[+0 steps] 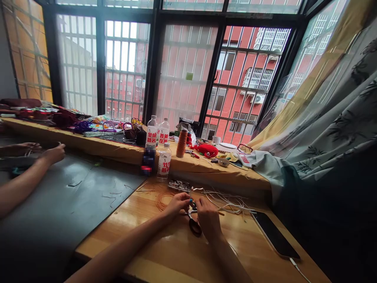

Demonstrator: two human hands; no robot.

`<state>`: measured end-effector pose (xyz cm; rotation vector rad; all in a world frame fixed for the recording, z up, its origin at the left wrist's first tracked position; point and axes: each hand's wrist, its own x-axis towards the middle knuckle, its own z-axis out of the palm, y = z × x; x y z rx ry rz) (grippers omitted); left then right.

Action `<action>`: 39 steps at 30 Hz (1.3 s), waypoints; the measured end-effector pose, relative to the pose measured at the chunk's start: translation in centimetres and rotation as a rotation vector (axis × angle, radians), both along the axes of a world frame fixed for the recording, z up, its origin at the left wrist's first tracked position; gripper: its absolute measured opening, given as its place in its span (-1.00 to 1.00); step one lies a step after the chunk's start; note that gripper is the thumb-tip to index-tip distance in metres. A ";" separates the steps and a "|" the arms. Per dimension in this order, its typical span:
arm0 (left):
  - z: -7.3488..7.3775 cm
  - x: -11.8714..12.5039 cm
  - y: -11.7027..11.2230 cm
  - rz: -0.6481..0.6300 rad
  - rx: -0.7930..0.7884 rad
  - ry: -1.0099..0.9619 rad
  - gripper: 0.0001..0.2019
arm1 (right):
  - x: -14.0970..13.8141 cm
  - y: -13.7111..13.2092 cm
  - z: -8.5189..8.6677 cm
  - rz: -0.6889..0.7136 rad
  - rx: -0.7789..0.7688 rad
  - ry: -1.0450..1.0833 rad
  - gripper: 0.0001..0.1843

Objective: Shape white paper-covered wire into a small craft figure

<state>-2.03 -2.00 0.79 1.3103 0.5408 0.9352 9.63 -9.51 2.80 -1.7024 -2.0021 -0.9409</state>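
My left hand [176, 206] and my right hand [207, 218] meet over the wooden table [165, 251], fingers pinched together on a small dark piece [193, 204] between them. What the piece is I cannot make out. Black-handled scissors [194, 226] lie on the table just under my hands. A coil of thin orange wire [161, 200] lies left of my left hand. Pale cords [229, 200] spread out beyond my right hand. A small clear box of beads [179, 185] sits just past my fingers.
Three water bottles [164, 161] and a dark bottle [148, 159] stand behind the work spot, with an orange thread spool [182, 143] and a red plush item [207, 150] on the window ledge. A phone [273, 236] lies at right. Another person's arm [32, 171] reaches over the grey mat [59, 204].
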 end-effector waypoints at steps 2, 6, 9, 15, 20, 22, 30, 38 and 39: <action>-0.1 0.0 0.1 0.004 0.016 0.001 -0.69 | -0.1 0.0 -0.2 0.003 0.002 -0.016 -0.87; -0.2 0.1 0.1 -0.006 0.041 0.006 -0.68 | 0.0 0.1 -0.2 0.019 0.030 -0.041 -0.86; -0.2 0.0 0.2 -0.018 0.037 0.010 -0.68 | 0.2 0.1 -0.1 0.066 0.030 -0.059 -0.82; -0.3 0.0 0.4 -0.017 0.027 -0.002 -0.67 | 0.4 0.0 0.1 0.153 0.000 -0.045 -0.77; -0.6 0.0 0.6 0.000 0.053 -0.056 -0.70 | 0.3 0.0 0.0 0.176 -0.033 -0.049 -0.82; -0.7 0.0 0.7 -0.011 0.044 -0.064 -0.70 | 0.2 0.1 -0.1 0.172 -0.027 -0.057 -0.83; -1.0 0.1 1.0 -0.061 -0.035 -0.070 -0.70 | 0.2 0.0 -0.1 0.139 -0.043 -0.054 -0.79; -0.8 0.0 0.6 -0.049 -0.080 -0.026 -0.69 | 0.2 0.3 -0.4 0.081 -0.040 -0.026 -0.81; -0.8 0.0 0.6 -0.048 -0.082 -0.024 -0.68 | 0.1 0.3 -0.5 0.056 -0.039 -0.031 -0.81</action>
